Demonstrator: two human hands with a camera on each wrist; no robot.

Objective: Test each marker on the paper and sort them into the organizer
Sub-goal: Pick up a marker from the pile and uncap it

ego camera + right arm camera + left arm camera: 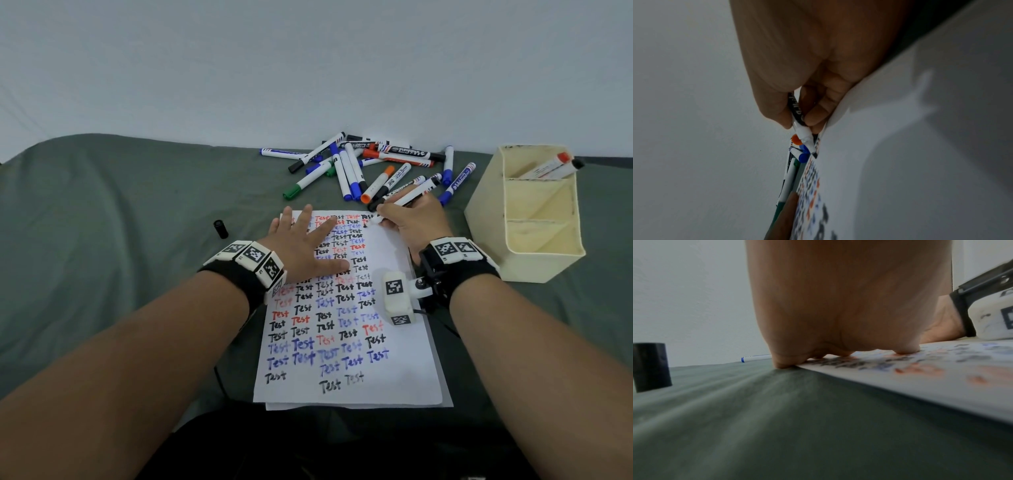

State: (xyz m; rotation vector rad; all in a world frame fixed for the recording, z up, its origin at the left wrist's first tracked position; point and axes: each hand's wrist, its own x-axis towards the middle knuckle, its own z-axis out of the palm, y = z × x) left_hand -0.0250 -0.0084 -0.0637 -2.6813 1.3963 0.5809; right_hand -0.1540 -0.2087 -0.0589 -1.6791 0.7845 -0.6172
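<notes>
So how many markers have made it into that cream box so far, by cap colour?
orange-capped marker: 1
black-capped marker: 1
Total: 2, both in the far compartment of the organizer.

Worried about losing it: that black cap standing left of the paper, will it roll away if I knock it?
The black cap stands upright on the green cloth, so a nudge would likely tip it. It is a short cylinder and could then roll, though the soft cloth probably stops it soon. It looks small and light.

Head view evenly lit, edges warped; wrist views dimmer, blurred, soft shadows.
</notes>
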